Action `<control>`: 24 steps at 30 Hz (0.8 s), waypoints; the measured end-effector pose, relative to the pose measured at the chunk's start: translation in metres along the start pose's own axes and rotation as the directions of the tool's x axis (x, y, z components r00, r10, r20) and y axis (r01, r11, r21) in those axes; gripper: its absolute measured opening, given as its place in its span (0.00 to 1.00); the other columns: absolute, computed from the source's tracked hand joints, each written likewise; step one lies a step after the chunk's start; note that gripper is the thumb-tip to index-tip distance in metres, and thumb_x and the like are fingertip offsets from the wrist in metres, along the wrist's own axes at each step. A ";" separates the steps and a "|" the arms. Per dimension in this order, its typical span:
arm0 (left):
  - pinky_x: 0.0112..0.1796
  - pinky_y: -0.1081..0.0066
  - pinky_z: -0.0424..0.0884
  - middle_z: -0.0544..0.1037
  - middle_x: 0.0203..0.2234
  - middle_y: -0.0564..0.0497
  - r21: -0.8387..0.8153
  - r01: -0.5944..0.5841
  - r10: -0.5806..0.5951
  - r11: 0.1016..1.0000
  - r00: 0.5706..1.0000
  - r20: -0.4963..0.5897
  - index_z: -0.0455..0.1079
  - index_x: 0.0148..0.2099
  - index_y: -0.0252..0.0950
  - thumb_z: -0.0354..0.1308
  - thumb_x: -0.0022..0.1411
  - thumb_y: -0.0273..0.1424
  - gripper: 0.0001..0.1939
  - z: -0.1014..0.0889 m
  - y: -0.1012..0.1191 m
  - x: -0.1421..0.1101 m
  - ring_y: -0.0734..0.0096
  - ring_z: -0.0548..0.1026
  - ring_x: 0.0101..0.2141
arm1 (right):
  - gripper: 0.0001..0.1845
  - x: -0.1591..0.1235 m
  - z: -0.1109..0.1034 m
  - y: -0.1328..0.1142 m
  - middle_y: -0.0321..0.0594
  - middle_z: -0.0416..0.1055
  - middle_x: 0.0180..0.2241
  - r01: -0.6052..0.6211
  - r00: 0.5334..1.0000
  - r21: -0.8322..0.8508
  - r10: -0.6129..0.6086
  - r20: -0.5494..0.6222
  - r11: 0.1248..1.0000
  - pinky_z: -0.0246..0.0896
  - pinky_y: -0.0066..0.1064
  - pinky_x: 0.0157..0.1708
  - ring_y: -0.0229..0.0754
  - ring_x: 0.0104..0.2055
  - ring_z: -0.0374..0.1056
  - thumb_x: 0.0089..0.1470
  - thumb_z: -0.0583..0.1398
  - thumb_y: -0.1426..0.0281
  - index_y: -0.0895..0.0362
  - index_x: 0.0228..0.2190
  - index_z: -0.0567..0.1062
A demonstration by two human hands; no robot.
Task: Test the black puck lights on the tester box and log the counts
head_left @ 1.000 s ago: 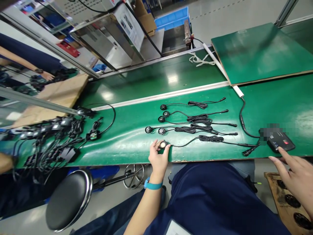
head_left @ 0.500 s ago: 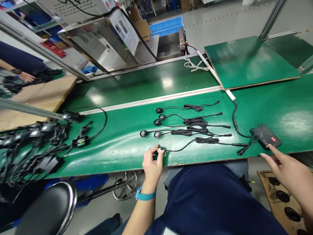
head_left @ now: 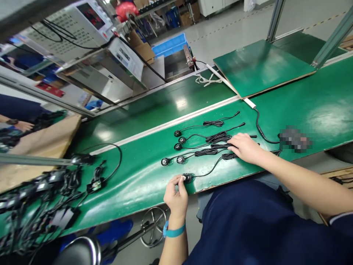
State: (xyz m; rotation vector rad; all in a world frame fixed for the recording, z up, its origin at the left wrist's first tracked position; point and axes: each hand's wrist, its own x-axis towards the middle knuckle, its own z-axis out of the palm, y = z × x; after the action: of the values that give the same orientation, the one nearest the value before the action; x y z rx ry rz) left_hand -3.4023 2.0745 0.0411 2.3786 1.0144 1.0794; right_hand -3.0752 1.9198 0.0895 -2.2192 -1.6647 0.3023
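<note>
My left hand [head_left: 176, 193] pinches a small black round part on a cable [head_left: 188, 177] near the bench's front edge; a bit of white shows at the fingertips. From that part a thin black cable runs right to a tied coil [head_left: 229, 156], partly under my right hand [head_left: 244, 148]. My right hand is over the cable coils, fingers loosely bent and apart, with nothing visible in them. Several similar round parts on cables lie behind, among them one at the back [head_left: 177, 133] and a front one [head_left: 181, 159]. A dark box, blurred out [head_left: 295, 139], lies at the right.
Black cables and boxes [head_left: 41, 198] pile up at the bench's left end. A raised green board [head_left: 264, 68] and a white tube [head_left: 249, 103] stand at the back right. A round stool [head_left: 78, 254] is below. Another person's hand [head_left: 23, 126] shows at far left.
My right hand has left the dark box and moved left to the cable coils. My left hand still holds the round part, now turned differently. The view has shifted and tilted.
</note>
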 end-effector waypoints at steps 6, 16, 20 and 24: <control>0.47 0.62 0.75 0.81 0.39 0.45 -0.051 0.111 -0.114 0.992 0.993 -0.045 0.72 0.40 0.36 0.58 0.68 0.34 0.07 0.005 -0.009 0.024 0.64 0.80 0.42 | 0.12 0.046 0.007 -0.010 0.49 0.75 0.40 0.039 0.973 -0.120 -0.010 0.232 0.992 0.52 0.36 0.42 0.49 0.45 0.67 0.64 0.56 0.70 0.60 0.38 0.79; 0.46 0.64 0.73 0.83 0.37 0.46 0.024 0.064 -0.066 0.998 0.993 0.097 0.72 0.37 0.38 0.57 0.67 0.38 0.10 0.034 -0.031 0.077 0.62 0.81 0.40 | 0.15 0.049 0.003 -0.010 0.50 0.72 0.41 0.060 0.996 -0.263 -0.041 0.075 0.963 0.47 0.38 0.43 0.49 0.46 0.60 0.66 0.51 0.76 0.61 0.38 0.77; 0.47 0.65 0.73 0.84 0.39 0.46 0.012 0.054 -0.055 0.998 0.994 0.091 0.74 0.39 0.38 0.57 0.68 0.37 0.09 0.027 -0.028 0.061 0.63 0.81 0.42 | 0.16 0.043 0.012 -0.022 0.51 0.72 0.42 0.039 0.998 -0.256 -0.048 -0.029 0.966 0.47 0.39 0.44 0.50 0.46 0.60 0.67 0.50 0.73 0.61 0.38 0.77; 0.49 0.64 0.73 0.83 0.42 0.45 -0.070 0.093 -0.086 0.993 0.991 0.105 0.72 0.39 0.38 0.59 0.67 0.37 0.08 0.022 -0.026 0.053 0.63 0.81 0.45 | 0.14 0.042 0.025 -0.039 0.48 0.74 0.40 0.126 0.989 -0.120 -0.115 0.096 0.985 0.51 0.37 0.43 0.48 0.45 0.63 0.67 0.56 0.63 0.60 0.40 0.77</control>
State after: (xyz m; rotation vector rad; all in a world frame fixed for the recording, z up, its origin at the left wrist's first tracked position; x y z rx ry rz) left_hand -3.3732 2.1308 0.0393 2.2804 1.0162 0.9372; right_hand -3.1069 1.9734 0.0842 -2.2112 -1.9054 0.2751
